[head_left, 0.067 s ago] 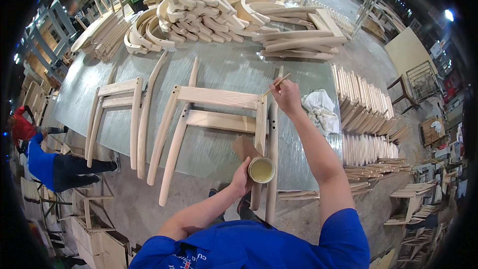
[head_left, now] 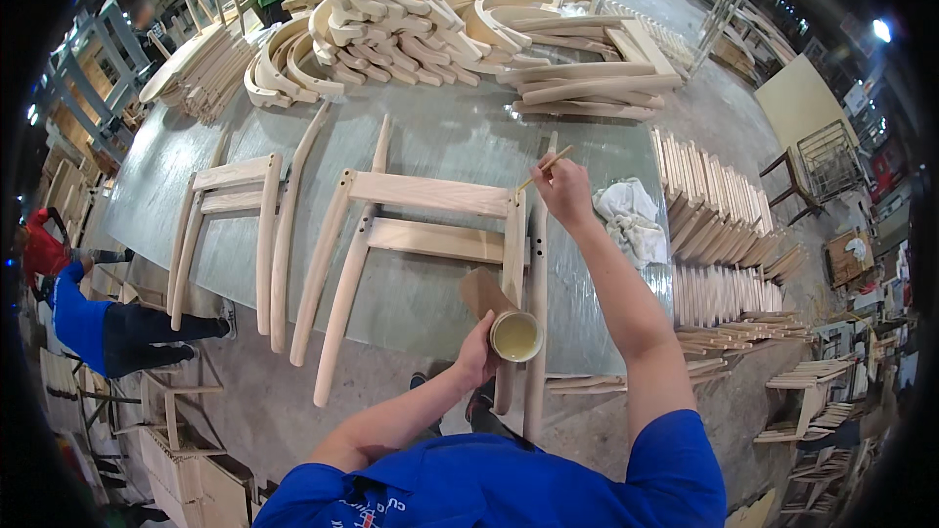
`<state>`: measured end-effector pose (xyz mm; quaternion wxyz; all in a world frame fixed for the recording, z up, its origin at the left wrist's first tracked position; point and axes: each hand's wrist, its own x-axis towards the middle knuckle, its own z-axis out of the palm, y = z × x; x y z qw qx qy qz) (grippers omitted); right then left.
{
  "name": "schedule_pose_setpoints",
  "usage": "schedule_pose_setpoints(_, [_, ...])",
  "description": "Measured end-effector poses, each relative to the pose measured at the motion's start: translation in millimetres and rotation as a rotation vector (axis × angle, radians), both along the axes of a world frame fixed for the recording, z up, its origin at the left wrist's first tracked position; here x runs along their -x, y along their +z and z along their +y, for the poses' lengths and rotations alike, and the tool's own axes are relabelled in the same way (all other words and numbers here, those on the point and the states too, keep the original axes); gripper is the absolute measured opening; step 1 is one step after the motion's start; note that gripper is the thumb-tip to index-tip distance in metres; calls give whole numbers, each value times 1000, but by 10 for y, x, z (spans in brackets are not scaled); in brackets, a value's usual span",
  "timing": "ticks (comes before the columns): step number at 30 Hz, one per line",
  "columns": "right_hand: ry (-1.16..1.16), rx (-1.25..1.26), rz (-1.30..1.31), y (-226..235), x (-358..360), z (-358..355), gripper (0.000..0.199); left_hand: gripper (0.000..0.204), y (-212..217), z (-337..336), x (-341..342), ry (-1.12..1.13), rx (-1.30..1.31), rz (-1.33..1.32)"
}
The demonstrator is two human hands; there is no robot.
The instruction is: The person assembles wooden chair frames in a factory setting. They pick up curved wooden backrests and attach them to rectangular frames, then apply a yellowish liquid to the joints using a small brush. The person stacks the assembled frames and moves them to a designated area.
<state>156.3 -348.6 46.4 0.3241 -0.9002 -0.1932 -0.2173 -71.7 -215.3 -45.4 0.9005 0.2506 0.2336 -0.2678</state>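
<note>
My left hand is closed around a small round jar of pale yellowish liquid, held over the table's near edge. Beside the jar a flat brown piece sticks out; what it is attached to is hidden. Between the fingers of my right hand is a thin wooden stick. It slants down to the left, its lower end at the right corner of a pale wooden chair frame. A second joined frame part lies close below that one, with dark holes near its corners.
Another pair of frames lies left on the film-covered table. Curved wooden parts are piled at the far side. A white cloth rests right of my right hand. Stacked slats stand beyond the right edge; people are at left.
</note>
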Motion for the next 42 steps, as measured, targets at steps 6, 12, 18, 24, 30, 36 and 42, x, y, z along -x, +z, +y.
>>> schedule_pose_setpoints(6, [-13, 103, 47, -79, -55, 99, 15, 45, -41, 52, -9, -49, -14, -19])
schedule_pose_setpoints(12, [-12, 79, 76, -93, -91, 142, 15, 45, 5, 64, -8, -55, -14, -28])
schedule_pose_setpoints(18, [-9, 125, 82, 52, -19, 141, 15, 44, 76, 91, 1, -50, -49, 51])
schedule_pose_setpoints(24, [11, 207, 69, 29, 57, 130, 17, 44, -52, 256, 124, -39, -6, 105])
schedule_pose_setpoints(30, [13, 279, 99, -49, 11, 147, 19, 44, -78, 476, 195, -17, -74, 142])
schedule_pose_setpoints(36, [75, 287, 109, -14, 28, 67, 16, 44, -2, 540, 180, -3, -57, 151])
schedule_pose_setpoints(42, [330, 137, 89, 439, 413, 5, 10, 44, 117, 740, -261, 156, -151, -73])
